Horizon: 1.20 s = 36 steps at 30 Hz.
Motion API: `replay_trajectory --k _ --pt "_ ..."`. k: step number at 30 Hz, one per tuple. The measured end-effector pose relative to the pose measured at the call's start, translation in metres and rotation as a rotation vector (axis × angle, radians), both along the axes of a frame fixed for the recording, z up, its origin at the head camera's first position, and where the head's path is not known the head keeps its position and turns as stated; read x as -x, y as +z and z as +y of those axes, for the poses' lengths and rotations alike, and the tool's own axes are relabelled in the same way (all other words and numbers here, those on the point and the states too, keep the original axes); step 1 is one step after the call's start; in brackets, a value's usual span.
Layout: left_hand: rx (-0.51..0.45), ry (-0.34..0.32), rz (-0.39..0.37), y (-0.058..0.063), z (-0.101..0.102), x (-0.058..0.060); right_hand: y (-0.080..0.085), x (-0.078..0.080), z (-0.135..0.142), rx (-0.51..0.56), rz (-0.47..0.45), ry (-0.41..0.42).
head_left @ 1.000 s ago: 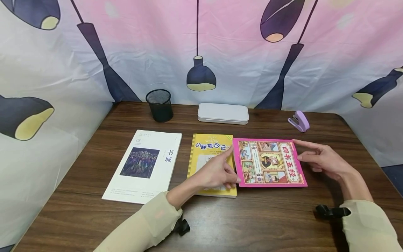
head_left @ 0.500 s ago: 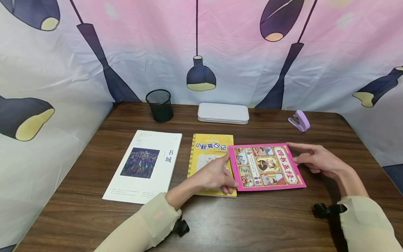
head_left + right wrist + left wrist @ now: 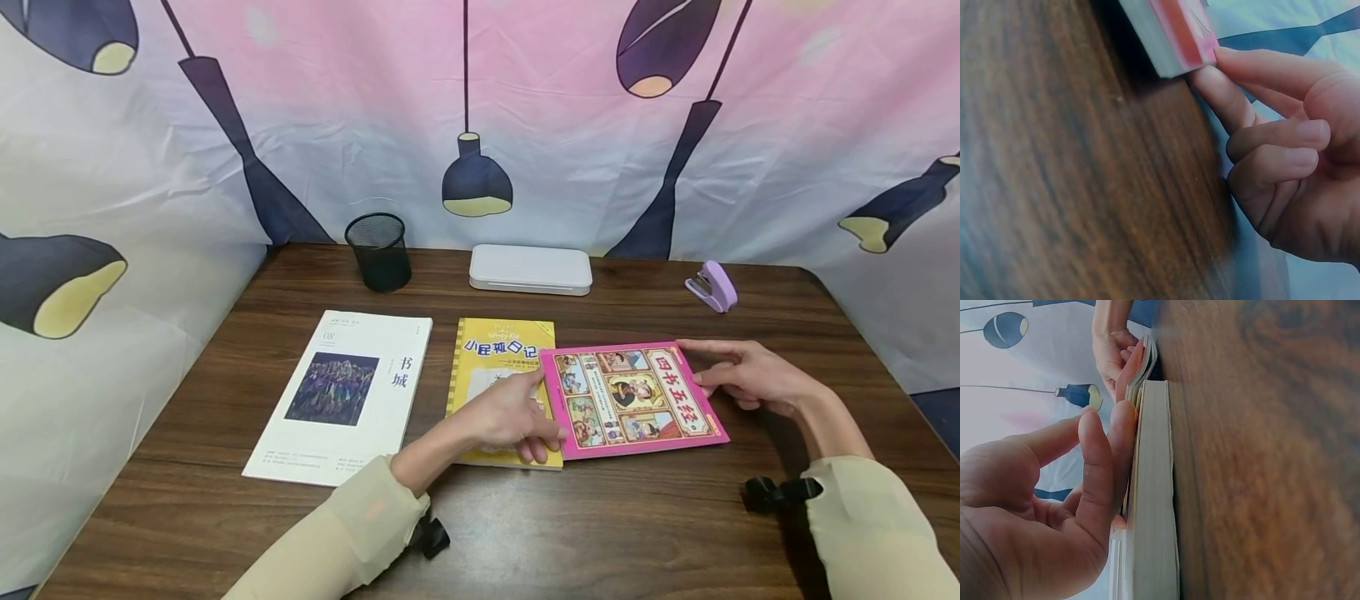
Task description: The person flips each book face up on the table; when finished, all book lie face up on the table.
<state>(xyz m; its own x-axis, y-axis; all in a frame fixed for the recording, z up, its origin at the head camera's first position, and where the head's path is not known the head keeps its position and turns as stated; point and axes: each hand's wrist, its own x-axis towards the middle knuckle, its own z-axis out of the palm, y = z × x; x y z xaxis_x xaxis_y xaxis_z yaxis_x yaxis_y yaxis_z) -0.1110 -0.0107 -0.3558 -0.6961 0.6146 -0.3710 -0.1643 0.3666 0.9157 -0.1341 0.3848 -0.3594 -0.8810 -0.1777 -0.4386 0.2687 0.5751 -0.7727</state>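
Observation:
A pink-bordered picture book [image 3: 633, 400] lies slightly turned between both hands, its left edge over the right margin of a yellow paperback [image 3: 495, 358]. My left hand [image 3: 510, 417] reaches across the yellow paperback and holds the pink book's left edge, partly hiding the yellow cover. At the other end, my right hand [image 3: 757, 375] pinches the pink book's right edge between thumb and forefinger. In the left wrist view the yellow paperback's page block [image 3: 1152, 487] sits just under the left fingers. The pink book's corner [image 3: 1188, 47] meets the fingertips in the right wrist view.
A white magazine [image 3: 337, 396] lies on the wooden table [image 3: 600, 533] at left. Along the back stand a black mesh pen cup [image 3: 379, 254], a white flat case [image 3: 531, 268] and a purple stapler [image 3: 712, 287]. A lamp-patterned cloth [image 3: 570, 125] hangs behind.
The pink book has shifted left and a little toward me, turning slightly, and now overlaps the yellow paperback's edge. My right hand moved left with it; my left hand shifted only slightly.

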Motion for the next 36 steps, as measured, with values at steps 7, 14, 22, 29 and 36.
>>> replay_trajectory --k 7,14,22,29,36 --pt "0.010 0.016 0.029 -0.001 0.001 0.000 0.001 0.000 -0.001 -0.023 0.002 0.038" --pt "0.041 0.018 0.041 0.000 -0.002 0.002 0.002 0.000 -0.005 -0.061 0.002 0.045" --pt "0.185 0.025 0.229 0.006 -0.010 0.011 0.004 -0.009 -0.005 -0.118 0.071 0.058" --pt "0.282 0.043 0.421 0.012 -0.007 0.025 0.010 -0.029 -0.003 -0.177 0.125 0.085" --pt "0.324 0.038 0.507 0.012 0.000 0.039 0.011 -0.047 -0.008 -0.133 0.112 0.096"
